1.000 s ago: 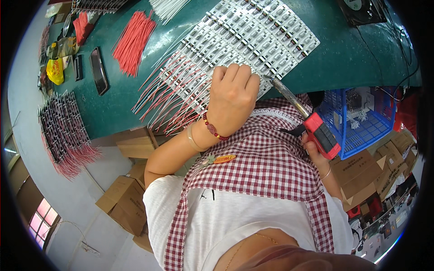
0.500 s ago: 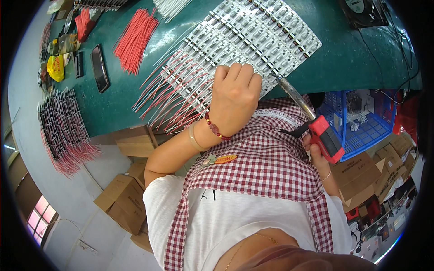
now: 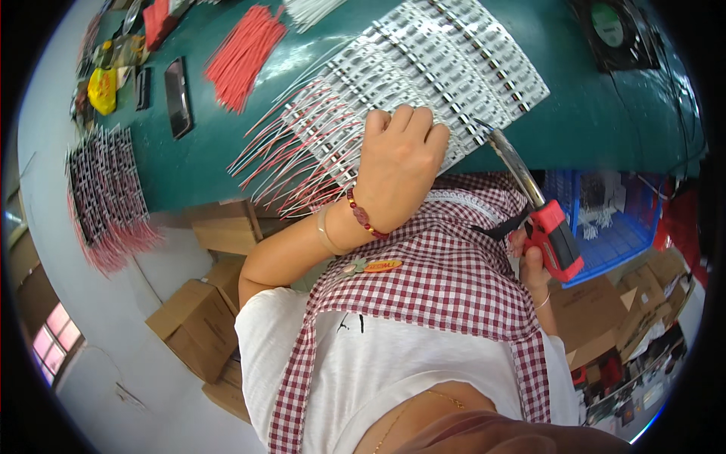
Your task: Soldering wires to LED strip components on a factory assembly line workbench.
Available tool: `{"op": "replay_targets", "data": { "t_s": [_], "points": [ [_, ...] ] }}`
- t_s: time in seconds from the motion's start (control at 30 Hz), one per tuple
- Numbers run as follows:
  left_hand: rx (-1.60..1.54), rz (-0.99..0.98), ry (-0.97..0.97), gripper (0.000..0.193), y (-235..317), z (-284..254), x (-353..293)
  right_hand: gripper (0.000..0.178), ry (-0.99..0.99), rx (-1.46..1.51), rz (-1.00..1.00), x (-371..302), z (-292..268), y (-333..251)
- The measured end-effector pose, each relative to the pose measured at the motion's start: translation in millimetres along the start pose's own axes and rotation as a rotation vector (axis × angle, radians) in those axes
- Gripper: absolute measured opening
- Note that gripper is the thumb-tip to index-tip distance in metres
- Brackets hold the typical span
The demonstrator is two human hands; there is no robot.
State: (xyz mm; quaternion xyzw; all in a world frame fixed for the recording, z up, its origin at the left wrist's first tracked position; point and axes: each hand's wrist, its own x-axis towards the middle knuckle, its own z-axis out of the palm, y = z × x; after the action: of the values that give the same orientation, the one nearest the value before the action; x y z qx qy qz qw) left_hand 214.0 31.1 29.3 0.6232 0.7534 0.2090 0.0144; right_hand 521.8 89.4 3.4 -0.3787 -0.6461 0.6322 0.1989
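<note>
A panel of pale circuit boards (image 3: 495,57) in rows lies on the green table, with thin red and white wires (image 3: 299,155) fanning out from its left side. My left hand (image 3: 403,170) rests over the panel's near part with its fingers curled closed; what they pinch is hidden beneath them. In my right hand (image 3: 535,268), to the right of my apron, is a soldering iron (image 3: 554,240) with a red and black handle. Its metal barrel slants up and left, and its tip is at the panel's near right edge, just right of my left hand.
Bundles of red wires (image 3: 243,57) and white wires (image 3: 310,10) lie farther back, near a phone (image 3: 178,98). A stack of wired boards (image 3: 110,189) sits at the table's left edge. A black fan (image 3: 616,34) stands back right. A blue basket (image 3: 616,246) is below the table edge.
The view has shifted a little. The soldering iron and my left hand appear slightly farther right and lower; my left fingers remain curled and the iron stays in my right hand.
</note>
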Motion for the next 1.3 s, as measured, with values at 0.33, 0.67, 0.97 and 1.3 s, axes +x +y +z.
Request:
{"op": "replay_targets", "data": {
  "t_s": [0.33,0.67,0.97,1.3],
  "points": [
    [0.362,-0.493,0.173,0.016,-220,-32,27,0.060,0.105,0.165,-0.143,25,1,-6],
    [0.480,-0.360,0.275,0.015,-202,-31,40,0.056,0.111,0.225,-0.144,31,5,-15],
    [0.446,-0.056,0.288,0.008,-183,16,142,0.054,0.128,0.257,-0.239,34,9,-20],
    [0.238,0.006,0.430,0.006,-175,4,142,0.050,0.166,0.267,-0.226,41,5,-20]
  ]
}}
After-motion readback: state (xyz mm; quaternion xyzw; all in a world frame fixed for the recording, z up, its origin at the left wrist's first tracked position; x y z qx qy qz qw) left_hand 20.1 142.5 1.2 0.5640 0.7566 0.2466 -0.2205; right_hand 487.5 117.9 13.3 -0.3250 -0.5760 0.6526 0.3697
